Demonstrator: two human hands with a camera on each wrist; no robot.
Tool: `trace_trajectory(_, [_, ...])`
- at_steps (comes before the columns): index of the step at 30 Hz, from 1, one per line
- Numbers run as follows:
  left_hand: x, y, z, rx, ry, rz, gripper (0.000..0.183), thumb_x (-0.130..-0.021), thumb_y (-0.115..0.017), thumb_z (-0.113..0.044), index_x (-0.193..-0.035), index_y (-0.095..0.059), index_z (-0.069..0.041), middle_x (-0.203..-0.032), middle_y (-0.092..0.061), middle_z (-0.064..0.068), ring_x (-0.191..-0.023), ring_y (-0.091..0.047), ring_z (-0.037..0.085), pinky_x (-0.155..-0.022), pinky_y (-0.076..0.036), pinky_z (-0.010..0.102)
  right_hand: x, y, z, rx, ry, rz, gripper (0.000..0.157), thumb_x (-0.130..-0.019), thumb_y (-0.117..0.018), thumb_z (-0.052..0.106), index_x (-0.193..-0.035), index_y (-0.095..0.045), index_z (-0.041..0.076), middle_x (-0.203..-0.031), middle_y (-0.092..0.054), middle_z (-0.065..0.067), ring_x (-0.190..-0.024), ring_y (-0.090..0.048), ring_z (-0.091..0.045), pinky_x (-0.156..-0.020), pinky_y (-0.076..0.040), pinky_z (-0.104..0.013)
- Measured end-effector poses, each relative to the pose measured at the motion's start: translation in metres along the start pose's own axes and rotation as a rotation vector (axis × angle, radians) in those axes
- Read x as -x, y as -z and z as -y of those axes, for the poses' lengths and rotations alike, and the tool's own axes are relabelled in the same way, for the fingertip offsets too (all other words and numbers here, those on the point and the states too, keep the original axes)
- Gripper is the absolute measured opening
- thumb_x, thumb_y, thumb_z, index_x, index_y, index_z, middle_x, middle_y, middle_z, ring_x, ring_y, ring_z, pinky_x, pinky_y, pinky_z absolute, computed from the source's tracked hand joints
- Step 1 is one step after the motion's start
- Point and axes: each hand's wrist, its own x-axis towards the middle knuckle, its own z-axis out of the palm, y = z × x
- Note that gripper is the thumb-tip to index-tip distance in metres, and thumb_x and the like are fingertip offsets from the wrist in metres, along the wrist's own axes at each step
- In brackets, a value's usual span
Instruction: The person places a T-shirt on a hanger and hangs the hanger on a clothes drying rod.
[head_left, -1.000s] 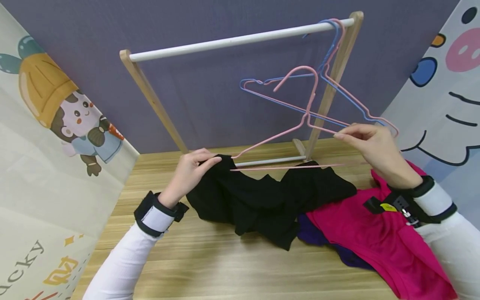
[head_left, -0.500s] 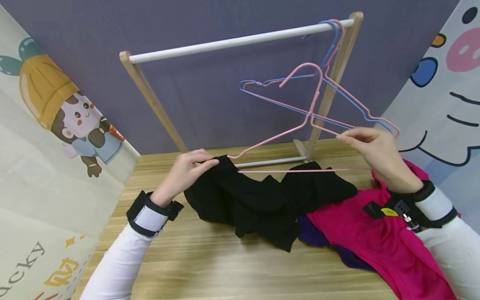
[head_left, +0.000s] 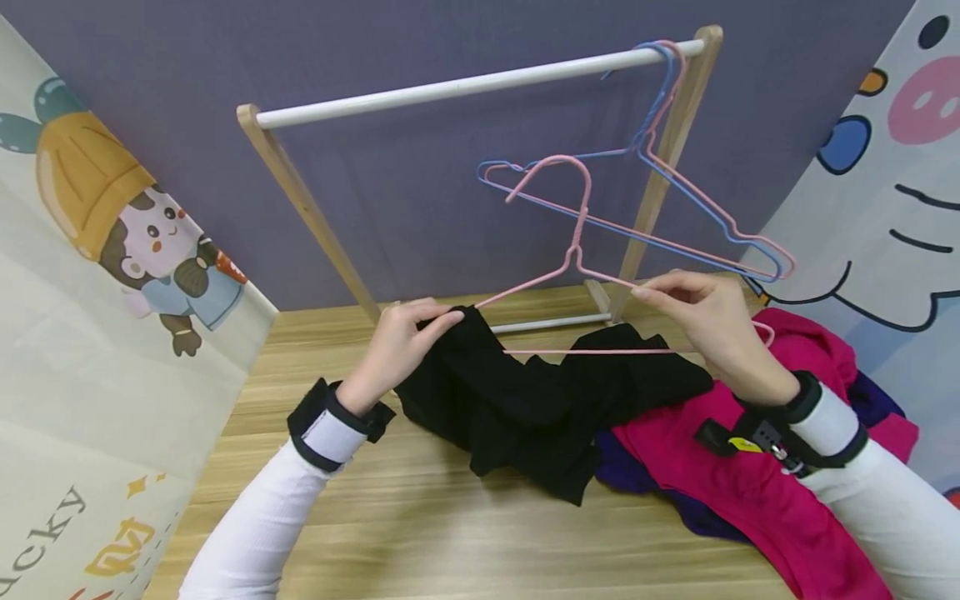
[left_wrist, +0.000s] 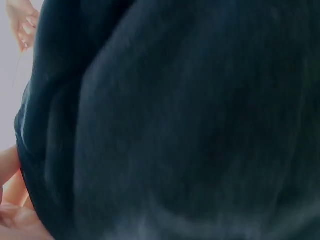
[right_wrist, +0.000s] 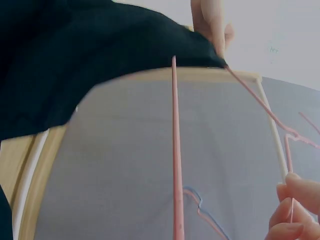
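A pink hanger (head_left: 536,285) is held up over the table, its hook pointing upward. My right hand (head_left: 701,321) pinches its right shoulder between thumb and fingers. The hanger's left end goes inside a black garment (head_left: 517,408), which drapes down to the tabletop. My left hand (head_left: 408,342) pinches the cloth at that end. In the right wrist view, the hanger's bottom bar (right_wrist: 177,150) runs into the black cloth. Dark fabric (left_wrist: 175,120) fills most of the left wrist view and hides the hanger there.
A rack with a white rail (head_left: 465,86) and wooden posts stands behind. Blue and pink hangers (head_left: 720,218) hang at its right end. A magenta garment (head_left: 742,475) lies at the right over a purple one (head_left: 626,471), on the wooden table (head_left: 420,542).
The pink hanger and my right hand have shifted left and slightly down. More of the hanger's left side is within the black cloth. My left hand has moved slightly right.
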Motion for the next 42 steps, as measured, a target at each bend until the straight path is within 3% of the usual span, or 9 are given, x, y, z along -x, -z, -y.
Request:
trace_trajectory(5, [-0.004, -0.008, -0.005, 0.011, 0.017, -0.023, 0.011, -0.083, -0.06, -0.016, -0.081, -0.067, -0.008, -0.068, -0.059, 0.003, -0.056, -0.044, 0.011, -0.051, -0.04, 0.033, 0.002, -0.013, -0.001, -0.022, 0.026, 0.021, 0.019, -0.078, -0.066, 0.019, -0.089, -0.065, 0.002, -0.074, -0.061, 0.016, -0.074, -0.052, -0.01, -0.058, -0.041, -0.015])
trace_trajectory(13, [-0.008, -0.025, -0.009, 0.103, 0.098, -0.075, 0.016, -0.084, -0.058, -0.019, -0.09, -0.067, -0.007, -0.072, -0.061, 0.006, -0.062, -0.046, 0.012, -0.056, -0.041, 0.034, 0.004, -0.028, -0.001, -0.033, 0.011, 0.044, 0.022, -0.079, -0.065, 0.023, -0.089, -0.065, 0.003, -0.074, -0.061, 0.013, -0.072, -0.05, -0.01, -0.059, -0.04, -0.019])
trace_trajectory(21, [-0.013, -0.034, -0.014, 0.131, 0.073, -0.097, 0.016, -0.084, -0.058, -0.02, -0.089, -0.067, -0.007, -0.07, -0.06, 0.006, -0.061, -0.045, 0.013, -0.055, -0.039, 0.034, 0.007, -0.037, -0.004, -0.048, -0.034, 0.072, 0.026, -0.079, -0.064, 0.029, -0.09, -0.065, 0.005, -0.075, -0.061, 0.012, -0.076, -0.05, -0.012, -0.065, -0.039, -0.022])
trace_trajectory(29, [-0.016, -0.039, -0.018, 0.133, 0.065, -0.094, 0.015, -0.084, -0.059, -0.019, -0.089, -0.067, -0.007, -0.07, -0.059, 0.005, -0.06, -0.045, 0.013, -0.054, -0.038, 0.033, 0.006, -0.045, -0.008, -0.051, -0.021, 0.06, 0.025, -0.078, -0.065, 0.028, -0.087, -0.065, 0.005, -0.072, -0.059, 0.009, -0.071, -0.047, -0.014, -0.063, -0.038, -0.024])
trace_trajectory(36, [-0.019, -0.044, -0.021, 0.184, 0.065, -0.112, 0.016, -0.083, -0.06, -0.018, -0.095, -0.066, -0.009, -0.079, -0.064, 0.007, -0.068, -0.051, 0.011, -0.06, -0.044, 0.034, 0.006, -0.049, -0.009, -0.043, -0.03, 0.066, 0.025, -0.078, -0.065, 0.03, -0.087, -0.066, 0.006, -0.072, -0.059, 0.007, -0.071, -0.046, -0.015, -0.064, -0.037, -0.026])
trace_trajectory(42, [-0.02, -0.045, -0.021, 0.233, 0.071, -0.103, 0.015, -0.081, -0.062, -0.018, -0.094, -0.067, -0.011, -0.081, -0.065, 0.006, -0.073, -0.054, 0.009, -0.064, -0.046, 0.035, 0.007, -0.052, -0.01, 0.025, 0.055, 0.061, 0.019, -0.079, -0.065, 0.027, -0.088, -0.067, 0.01, -0.071, -0.057, 0.0, -0.064, -0.042, -0.014, -0.056, -0.034, -0.024])
